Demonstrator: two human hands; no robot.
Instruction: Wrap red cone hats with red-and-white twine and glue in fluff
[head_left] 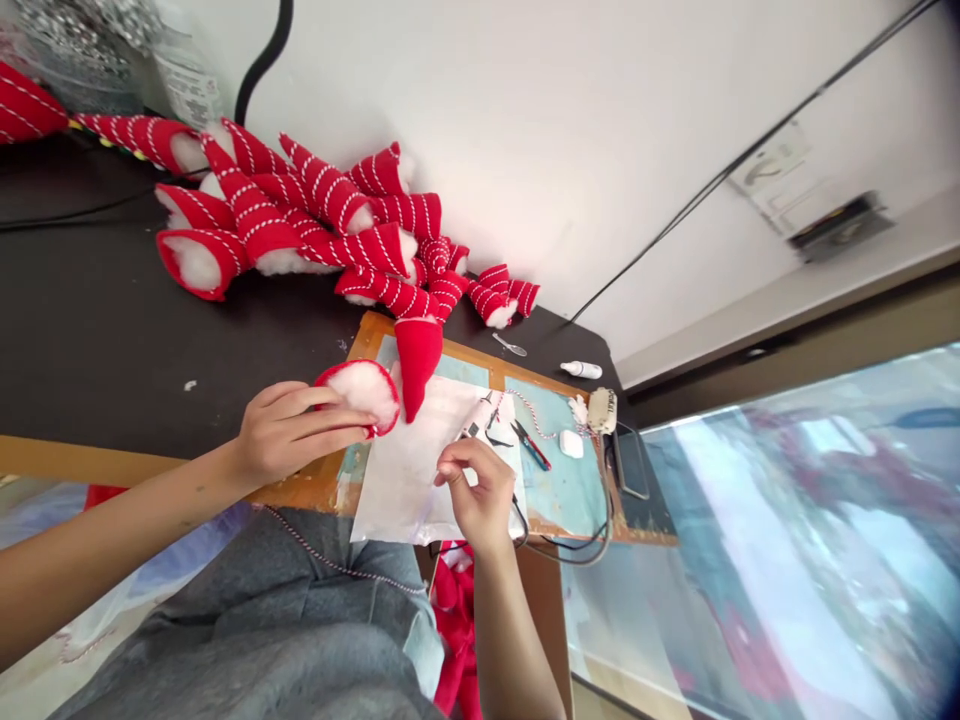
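Probably squashy, the stuffed red cloth [364,390] fills my left hand [277,435], rim-held; over the white sheet [397,490], my right hand [484,492] pinches, contents unclear.

Seemingly a home craft corner (stuffed red cones [255,205], glue gun [478,415]).

The head camera looks forward and down from close above the lap [300,600], over the counter's near edge, taking in the counter [90,340] to its right end and the wall [540,130] beyond its sloping back edge.
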